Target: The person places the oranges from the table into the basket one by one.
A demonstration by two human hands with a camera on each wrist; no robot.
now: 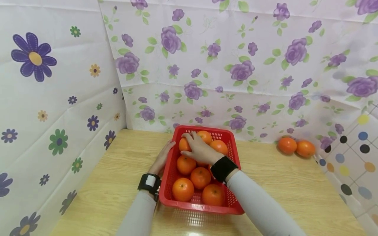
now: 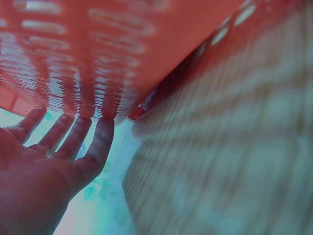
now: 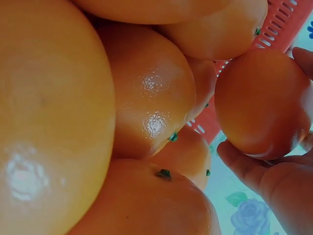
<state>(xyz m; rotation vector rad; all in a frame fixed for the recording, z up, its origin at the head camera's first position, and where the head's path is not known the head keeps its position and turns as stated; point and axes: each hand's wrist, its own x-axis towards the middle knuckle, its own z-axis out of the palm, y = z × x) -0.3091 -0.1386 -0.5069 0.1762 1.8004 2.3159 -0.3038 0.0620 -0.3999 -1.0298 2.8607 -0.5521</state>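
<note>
A red plastic basket [image 1: 201, 206] full of oranges [image 1: 200, 178] stands on the table, with holes in its walls. In the head view my right hand [image 1: 200, 149] reaches over the fruit and grips one orange [image 1: 183, 145] near the basket's far left corner. The right wrist view shows that orange [image 3: 264, 103] between thumb and fingers, above the other oranges [image 3: 146, 93]. My left hand [image 1: 162, 158] is at the outside of the basket's left wall. Its fingers [image 2: 100, 144] are nearly straight with the tips at the perforated wall [image 2: 107, 58].
Two more oranges [image 1: 296, 147] lie side by side at the table's back right. The wooden table [image 1: 283, 183] is bordered by a flowered sheet [image 1: 206, 65] behind, a flower-print sheet [image 1: 73, 98] on the left and a dotted sheet [image 1: 354, 160] on the right.
</note>
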